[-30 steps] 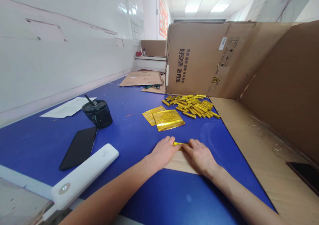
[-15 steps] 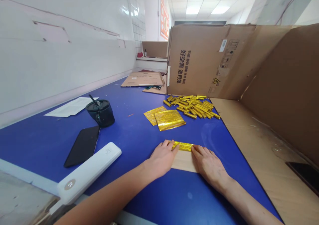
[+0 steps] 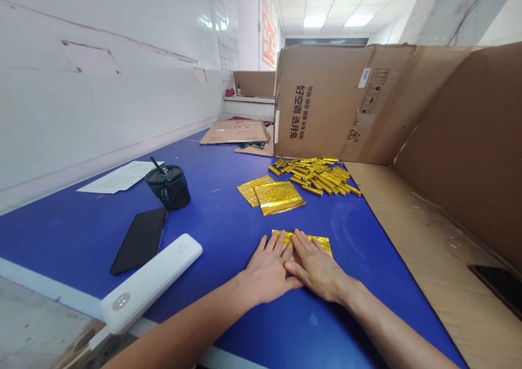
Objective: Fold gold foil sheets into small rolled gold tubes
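- Clock directions here are counted from my 2 hands, with 12 o'clock straight ahead of me.
- My left hand [image 3: 267, 268] and my right hand [image 3: 320, 270] lie palms down, side by side, the right thumb lapping over the edge of the left hand.
- All my fingers [image 3: 302, 242] are stretched out flat, a little spread on the left and closer together on the right; they rest on top and grip nothing.
- Under my fingertips is a shiny gold strip [image 3: 323, 243], lying from 9 to 3 o'clock; its right end shows past my right hand, a corner peeps out at the left, and my fingers hide much of the middle.
- At 12 o'clock, near but apart from my hands, are 2 flat gold pieces [image 3: 279, 198], the nearer overlapping the other.
- Beyond them, toward 1 o'clock, a loose heap of narrow gold rolls [image 3: 326, 178] lies on the blue surface [image 3: 199, 216], just before a large cardboard box [image 3: 334, 108].
- At 10 o'clock stands a dark lidded mug [image 3: 173, 189] with a straw, a white paper [image 3: 118, 177] behind it.
- At 9 o'clock lies a black phone [image 3: 139, 241]; a long white device [image 3: 150, 282] is beside it, nearer me.
- At 11 o'clock, far off, is flattened cardboard [image 3: 234, 131].
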The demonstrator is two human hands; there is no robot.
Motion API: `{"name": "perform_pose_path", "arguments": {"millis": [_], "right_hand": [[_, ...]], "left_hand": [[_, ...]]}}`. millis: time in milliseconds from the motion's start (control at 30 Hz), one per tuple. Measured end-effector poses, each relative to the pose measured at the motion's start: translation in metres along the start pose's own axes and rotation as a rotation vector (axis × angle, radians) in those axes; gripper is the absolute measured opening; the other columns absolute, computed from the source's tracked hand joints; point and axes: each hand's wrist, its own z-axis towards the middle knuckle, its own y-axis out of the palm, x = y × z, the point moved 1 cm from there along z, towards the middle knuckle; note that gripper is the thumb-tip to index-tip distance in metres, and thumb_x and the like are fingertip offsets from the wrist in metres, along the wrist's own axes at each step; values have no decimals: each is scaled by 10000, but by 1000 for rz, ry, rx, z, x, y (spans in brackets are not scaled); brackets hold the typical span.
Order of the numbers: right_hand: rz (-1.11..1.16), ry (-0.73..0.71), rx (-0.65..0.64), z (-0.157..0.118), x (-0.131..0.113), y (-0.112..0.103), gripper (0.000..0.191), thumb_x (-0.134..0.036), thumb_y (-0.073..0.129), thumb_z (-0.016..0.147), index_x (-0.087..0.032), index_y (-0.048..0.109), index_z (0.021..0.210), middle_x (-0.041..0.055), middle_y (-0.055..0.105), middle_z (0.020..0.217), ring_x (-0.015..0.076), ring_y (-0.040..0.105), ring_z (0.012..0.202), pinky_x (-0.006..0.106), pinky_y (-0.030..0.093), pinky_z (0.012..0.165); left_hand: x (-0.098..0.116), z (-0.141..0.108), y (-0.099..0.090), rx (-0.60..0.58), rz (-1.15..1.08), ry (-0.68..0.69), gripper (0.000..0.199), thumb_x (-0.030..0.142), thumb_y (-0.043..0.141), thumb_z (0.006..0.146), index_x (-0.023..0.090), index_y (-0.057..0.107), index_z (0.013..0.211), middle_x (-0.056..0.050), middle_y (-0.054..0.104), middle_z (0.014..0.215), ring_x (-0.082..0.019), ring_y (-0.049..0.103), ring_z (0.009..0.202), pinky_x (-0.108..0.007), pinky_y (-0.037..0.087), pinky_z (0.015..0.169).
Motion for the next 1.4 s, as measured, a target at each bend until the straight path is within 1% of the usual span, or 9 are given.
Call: {"name": "perform_pose_path", "arguments": {"millis": [133, 267, 433, 567, 767, 900, 1000, 1167, 1400], "right_hand": [[-8, 48, 10, -23, 28, -4, 728, -557, 305, 793, -60, 228, 1320, 162, 148, 1384, 217, 83, 1271, 408, 114, 1026], [40, 49, -29, -38, 42, -11, 912, -565, 522, 653, -59, 180, 1331, 181, 143, 1384, 237, 89, 1269, 416, 111, 1026], [212, 2, 13, -41, 48, -15, 578, -313, 495, 711, -162, 342, 1248, 122, 245, 1373, 205, 155, 1262, 425, 128, 1019], [279, -26, 41, -42, 52, -16, 399, -185, 432, 702, -191, 464, 1099, 97, 296, 1355, 189, 187, 1255, 434, 136, 1016], [369, -5, 48, -41, 52, -17, 260, -324, 373, 822, -193, 577, 917, 85, 331, 1338, 188, 188, 1254, 415, 139, 1019], [398, 31, 83, -38, 53, -15, 364, -412, 314, 855, -185, 598, 878, 80, 364, 1320, 197, 233, 1241, 393, 155, 1020], [367, 61, 131, -36, 54, -12, 357, -394, 317, 857, -180, 602, 848, 80, 406, 1294, 200, 297, 1215, 380, 208, 1007], [275, 92, 217, -31, 50, -8, 293, -338, 375, 835, -179, 597, 727, 97, 510, 1197, 204, 419, 1131, 339, 323, 945], [171, 62, 362, -26, 52, 1, 176, -275, 459, 789, -192, 546, 660, 103, 588, 1056, 205, 519, 989, 348, 398, 858]], "left_hand": [[-3, -1, -3, -6, -33, -6, 782, 651, 342, 725, 159, 196, 1316, -152, 141, 1385, -321, 94, 1255, -481, 135, 967], [-8, -1, -13, -37, -62, 23, 778, 591, 420, 710, 115, 216, 1291, -166, 193, 1368, -293, 141, 1252, -436, 151, 981], [-11, -3, -31, -43, -98, 47, 497, 336, 476, 711, 129, 362, 1147, -148, 363, 1276, -261, 304, 1192, -378, 245, 951], [-17, -3, -34, -118, -96, 95, 429, 243, 482, 667, 153, 401, 1078, -129, 303, 1322, -255, 251, 1221, -395, 212, 971], [-29, -1, -30, -144, -156, 141, 475, 284, 528, 664, 181, 411, 1113, -114, 273, 1345, -234, 235, 1233, -376, 202, 980], [-30, 0, -32, -54, -230, 150, 351, 393, 547, 701, 202, 510, 993, -67, 443, 1229, -236, 326, 1182, -355, 265, 944], [-28, 5, -31, 52, -289, 97, 187, 284, 408, 828, 205, 576, 845, -20, 570, 1066, -183, 425, 1106, -309, 304, 914], [-25, 11, -23, 151, -304, -26, 259, 279, 376, 852, 180, 613, 814, -39, 590, 1059, -173, 509, 1006, -299, 335, 898], [-18, 14, -14, 231, -210, -119, 123, 206, 472, 777, 170, 589, 784, -42, 612, 993, -187, 538, 943, -323, 359, 868]]}}
